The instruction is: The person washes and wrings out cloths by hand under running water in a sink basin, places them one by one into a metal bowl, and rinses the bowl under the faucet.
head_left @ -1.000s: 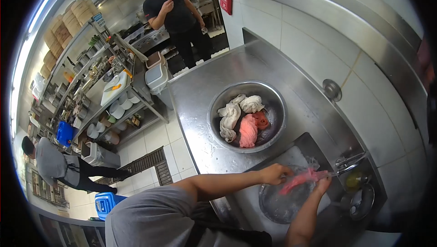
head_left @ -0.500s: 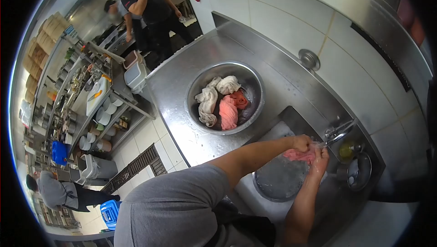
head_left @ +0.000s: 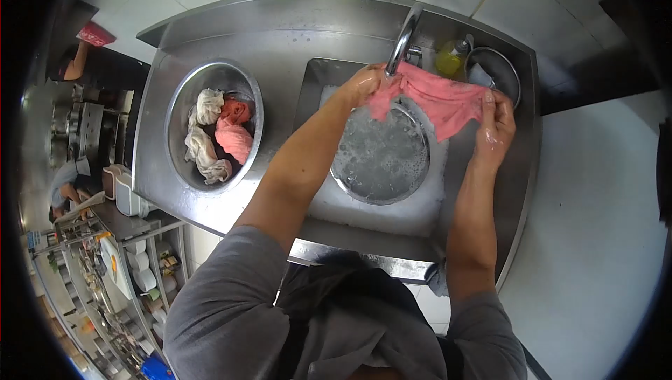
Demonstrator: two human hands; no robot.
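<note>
A wet pink cloth (head_left: 441,96) is stretched between both hands under the curved faucet (head_left: 404,40). My left hand (head_left: 365,84) grips its left end beside the spout. The cloth's right end is pinched in my right hand (head_left: 497,119), fingers closed. Below the cloth, a round basin (head_left: 381,159) of bubbly water stands in the sink (head_left: 413,224). On the counter to the left, a metal bowl (head_left: 176,100) holds twisted whitish cloths (head_left: 203,145) and a pink-red cloth (head_left: 234,135).
A bottle of yellow liquid (head_left: 449,58) and a metal pot (head_left: 514,75) stand behind the sink at the right. At the far left are a shelf (head_left: 150,296) with dishes, bins (head_left: 126,191) and parts of other people.
The view has turned toward the sink. The pink cloth, bunched between the hands before, is now spread out, and my hands are farther apart.
</note>
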